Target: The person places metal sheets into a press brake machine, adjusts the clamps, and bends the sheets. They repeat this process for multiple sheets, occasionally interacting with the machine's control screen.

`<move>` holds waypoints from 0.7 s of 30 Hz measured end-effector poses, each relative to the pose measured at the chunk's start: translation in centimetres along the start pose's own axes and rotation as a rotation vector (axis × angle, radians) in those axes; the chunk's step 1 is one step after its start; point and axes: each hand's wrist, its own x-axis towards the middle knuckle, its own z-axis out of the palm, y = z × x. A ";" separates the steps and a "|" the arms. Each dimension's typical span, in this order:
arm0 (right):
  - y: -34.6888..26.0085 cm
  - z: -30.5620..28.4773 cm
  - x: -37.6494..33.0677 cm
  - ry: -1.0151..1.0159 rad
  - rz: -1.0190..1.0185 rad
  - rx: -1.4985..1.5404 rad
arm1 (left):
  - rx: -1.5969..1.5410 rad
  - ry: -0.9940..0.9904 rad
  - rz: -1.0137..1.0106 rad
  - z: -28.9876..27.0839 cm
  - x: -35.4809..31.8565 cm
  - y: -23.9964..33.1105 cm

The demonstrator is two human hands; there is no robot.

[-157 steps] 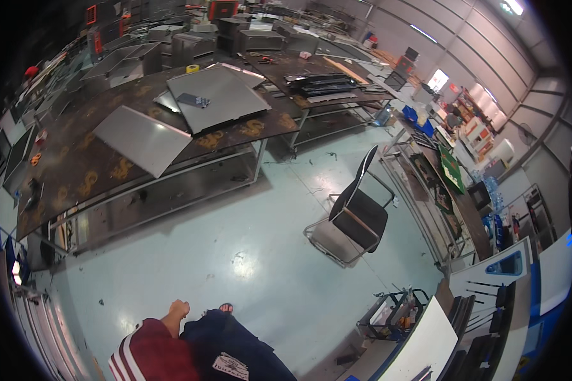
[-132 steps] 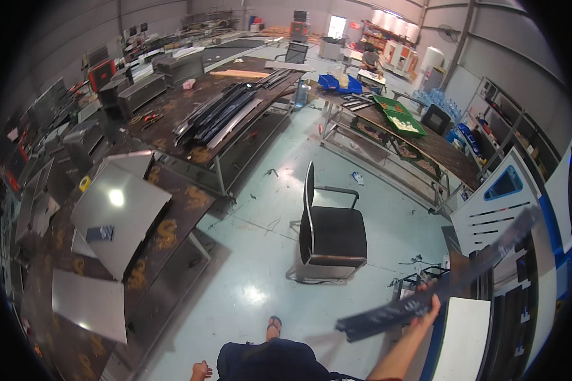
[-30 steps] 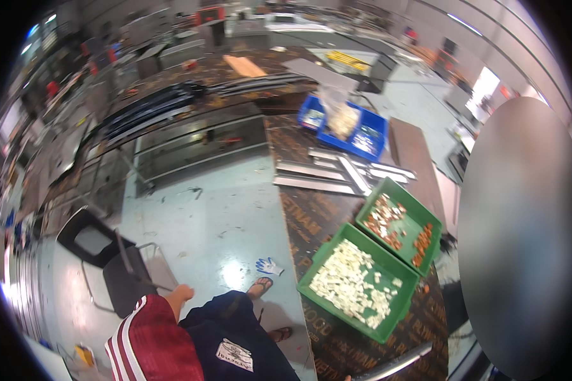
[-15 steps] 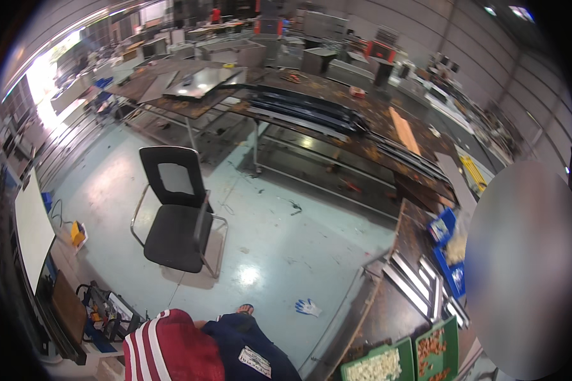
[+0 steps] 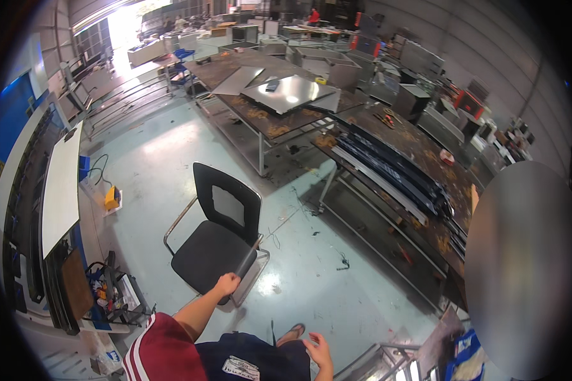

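Observation:
A black chair [image 5: 217,236] with a metal frame stands on the pale green floor in front of me. My left hand [image 5: 226,283] reaches out to the front right corner of its seat and is closed around a grey bar [image 5: 246,260] there. I cannot tell whether the bar is part of the chair's frame or a loose strip. My right hand [image 5: 318,353] hangs low near my dark shorts with fingers apart and nothing in it. My sandalled foot [image 5: 292,331] shows just above it.
A rusty steel table [image 5: 419,190] carrying long dark metal strips [image 5: 394,171] runs along the right. Another table [image 5: 270,101] with shiny metal sheets stands behind the chair. A blurred person [image 5: 527,267] is at the right, a white board [image 5: 60,184] and cluttered cart [image 5: 108,295] at the left.
The view has swung round: the chair now stands close in front of me. My left arm has come forward and its hand has closed at the seat's edge.

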 end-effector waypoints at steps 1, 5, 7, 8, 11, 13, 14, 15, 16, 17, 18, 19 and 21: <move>1.4 -0.8 2.1 -0.013 -0.018 -0.047 | 0.027 -0.001 -0.037 0.5 0.1 -1.5; 7.6 -8.3 10.5 0.247 0.532 -0.001 | 0.223 -0.042 -0.363 2.7 -3.1 -10.0; 8.6 -11.4 15.7 0.099 0.682 -0.100 | 0.309 -0.212 -0.688 3.4 -6.9 -13.4; 8.5 -12.7 18.8 0.045 0.716 -0.138 | 0.145 -0.107 -0.852 4.2 -9.4 -14.1; 6.8 -15.6 29.5 -0.089 0.775 -0.240 | 0.123 -0.205 -0.660 6.1 -13.1 -13.0; 5.6 -17.4 38.2 -0.148 0.759 -0.300 | 0.109 -0.229 -0.753 8.7 -12.2 -9.9; 4.9 -18.2 43.3 -0.181 0.732 -0.332 | 0.041 -0.233 -0.917 10.1 -10.5 -8.0; 4.0 -18.6 48.5 -0.212 0.690 -0.357 | -0.031 -0.051 -1.016 11.7 -8.5 -6.0; 2.4 -18.2 54.5 -0.249 0.627 -0.372 | -0.164 0.109 -1.103 12.4 -5.4 -4.1; 0.1 -17.6 60.1 -0.276 0.501 -0.393 | -0.301 0.265 -1.185 12.7 -2.5 -2.3; -2.7 -14.7 65.9 -0.248 0.182 -0.717 | -0.174 0.390 -1.080 12.4 1.0 -0.4; -5.7 -10.4 69.9 -0.004 -0.199 -0.772 | -0.068 0.478 -1.000 11.4 4.7 1.6; -15.3 -3.4 77.3 -0.142 -0.090 -0.368 | -0.165 0.766 -0.802 6.9 12.8 6.8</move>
